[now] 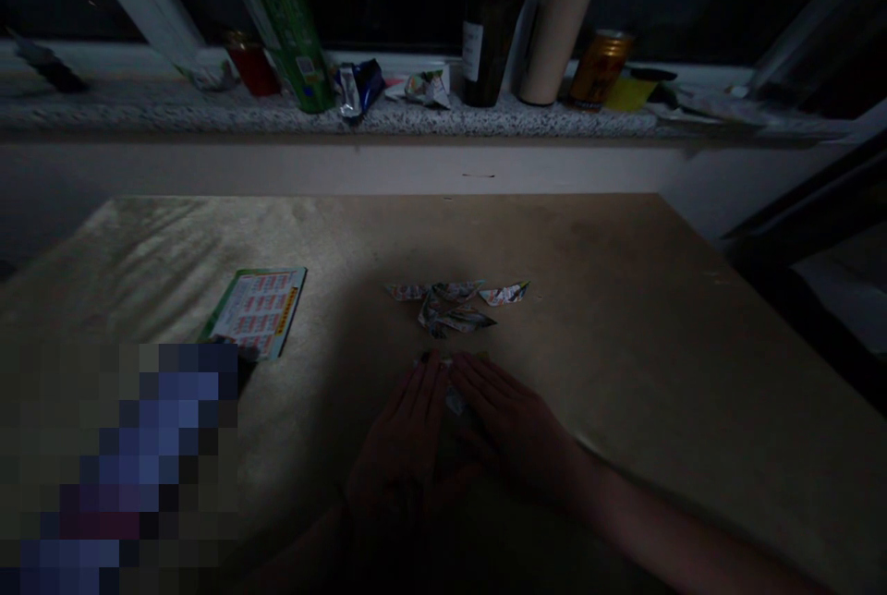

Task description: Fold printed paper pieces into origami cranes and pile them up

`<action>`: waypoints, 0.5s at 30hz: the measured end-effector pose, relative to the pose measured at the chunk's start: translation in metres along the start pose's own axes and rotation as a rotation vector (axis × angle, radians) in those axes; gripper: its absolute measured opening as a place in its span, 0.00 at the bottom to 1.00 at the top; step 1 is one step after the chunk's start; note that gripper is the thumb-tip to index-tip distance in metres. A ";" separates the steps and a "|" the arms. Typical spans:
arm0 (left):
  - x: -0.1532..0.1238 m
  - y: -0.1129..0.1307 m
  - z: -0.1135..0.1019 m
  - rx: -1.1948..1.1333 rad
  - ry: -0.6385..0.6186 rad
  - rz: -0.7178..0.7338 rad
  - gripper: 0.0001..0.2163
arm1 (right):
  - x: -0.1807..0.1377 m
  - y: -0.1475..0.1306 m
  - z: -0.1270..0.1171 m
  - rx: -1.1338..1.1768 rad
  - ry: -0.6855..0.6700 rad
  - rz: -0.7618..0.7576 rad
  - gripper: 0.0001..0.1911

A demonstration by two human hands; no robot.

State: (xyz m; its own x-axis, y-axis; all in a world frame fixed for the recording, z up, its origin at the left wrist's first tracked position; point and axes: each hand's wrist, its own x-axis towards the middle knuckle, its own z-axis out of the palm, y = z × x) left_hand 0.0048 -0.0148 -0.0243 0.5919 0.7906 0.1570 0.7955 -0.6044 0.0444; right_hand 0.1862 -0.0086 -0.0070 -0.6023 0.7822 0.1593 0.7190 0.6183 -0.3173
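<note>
The scene is dim. My left hand [406,447] and my right hand [509,424] lie side by side on the tan table [624,318], fingers stretched out flat and pressing down on a small piece of printed paper [454,401] that shows only between the fingertips. Just beyond my fingers sits a little heap of folded printed paper pieces [454,304], apart from both hands.
A printed card with a green edge [256,310] lies at the left of the table, next to a blurred-out patch. Behind the table a stone sill [208,110] carries a green carton [284,31], a dark bottle [489,45], a tube [558,22], a can [600,68] and wrappers.
</note>
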 end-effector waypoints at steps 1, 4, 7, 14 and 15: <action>0.000 -0.001 -0.001 0.000 0.002 0.007 0.41 | -0.001 0.001 0.001 0.009 0.000 -0.002 0.28; 0.001 -0.001 -0.004 -0.001 -0.007 0.026 0.40 | -0.001 0.002 0.003 0.036 0.004 -0.006 0.29; 0.001 0.001 -0.007 -0.010 -0.001 -0.006 0.38 | -0.001 0.003 0.003 0.054 0.003 -0.010 0.30; -0.002 0.000 -0.005 -0.088 -0.023 -0.014 0.35 | -0.001 0.004 0.002 0.057 0.026 -0.019 0.27; -0.002 0.000 -0.006 -0.100 -0.019 -0.018 0.35 | -0.001 0.005 0.002 0.062 0.034 -0.023 0.27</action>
State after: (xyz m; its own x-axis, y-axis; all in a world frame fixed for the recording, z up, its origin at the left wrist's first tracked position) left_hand 0.0027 -0.0174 -0.0191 0.5806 0.8026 0.1367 0.7897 -0.5960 0.1453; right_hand 0.1896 -0.0066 -0.0111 -0.6059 0.7703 0.1986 0.6812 0.6313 -0.3707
